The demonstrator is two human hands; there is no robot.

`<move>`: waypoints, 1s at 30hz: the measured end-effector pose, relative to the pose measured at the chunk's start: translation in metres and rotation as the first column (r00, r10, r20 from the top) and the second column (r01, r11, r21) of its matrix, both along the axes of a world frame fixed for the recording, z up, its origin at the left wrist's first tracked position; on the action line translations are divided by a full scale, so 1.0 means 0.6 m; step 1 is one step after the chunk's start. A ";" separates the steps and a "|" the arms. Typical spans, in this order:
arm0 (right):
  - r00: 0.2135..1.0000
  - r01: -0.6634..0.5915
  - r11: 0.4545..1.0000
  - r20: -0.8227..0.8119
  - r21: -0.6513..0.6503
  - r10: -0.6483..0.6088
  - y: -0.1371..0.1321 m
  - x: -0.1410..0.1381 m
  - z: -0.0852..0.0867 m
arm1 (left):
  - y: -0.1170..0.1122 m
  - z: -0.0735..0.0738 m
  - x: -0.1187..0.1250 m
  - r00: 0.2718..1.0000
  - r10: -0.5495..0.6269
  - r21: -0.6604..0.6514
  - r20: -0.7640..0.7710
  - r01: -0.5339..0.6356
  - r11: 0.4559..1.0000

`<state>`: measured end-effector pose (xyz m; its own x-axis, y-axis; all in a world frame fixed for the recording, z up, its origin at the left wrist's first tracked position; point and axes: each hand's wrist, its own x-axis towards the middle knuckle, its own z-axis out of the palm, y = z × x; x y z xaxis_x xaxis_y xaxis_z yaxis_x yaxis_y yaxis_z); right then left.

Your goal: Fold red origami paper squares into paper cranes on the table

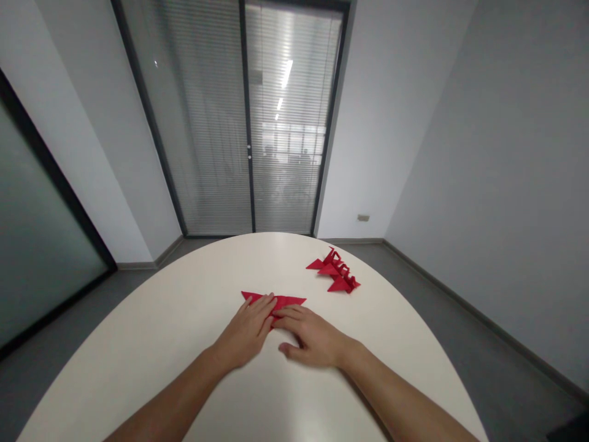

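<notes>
A sheet of red paper (pixel 289 301), folded into a triangle, lies flat on the white table with its long edge facing away from me. My left hand (pixel 248 325) rests flat over its left half, fingers stretched out and pressing on the paper. On the right side, my right hand (pixel 313 334) touches the paper with its extended fingertips, thumb spread apart from them. Both hands hide the lower part of the triangle. Farther back to the right sit several folded red paper cranes (pixel 338 270), crowded together in a slanting row; neither hand touches them.
The round white table (pixel 193 319) fills the space before me, its curved edge ending near the cranes. Beyond it stand a glass partition with blinds (pixel 211 123) and a grey-white wall (pixel 391 110) with a small socket plate (pixel 363 218).
</notes>
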<state>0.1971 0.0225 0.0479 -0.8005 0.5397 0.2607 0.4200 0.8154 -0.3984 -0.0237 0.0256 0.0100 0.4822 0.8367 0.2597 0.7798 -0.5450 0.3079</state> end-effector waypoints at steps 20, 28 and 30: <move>0.920 0.392 0.919 0.007 0.036 -0.393 0.004 0.007 0.010 | -0.024 0.025 0.005 1.000 0.018 0.120 0.010 -0.020 0.993; 0.913 0.301 0.927 -0.214 -0.222 -0.347 0.008 0.004 -0.021 | -0.040 0.038 0.011 0.999 -0.047 0.105 0.024 0.044 0.994; 0.897 0.315 0.936 -0.272 -0.155 -0.347 0.015 0.007 -0.030 | -0.040 0.039 0.008 0.996 -0.080 0.077 0.040 0.076 0.994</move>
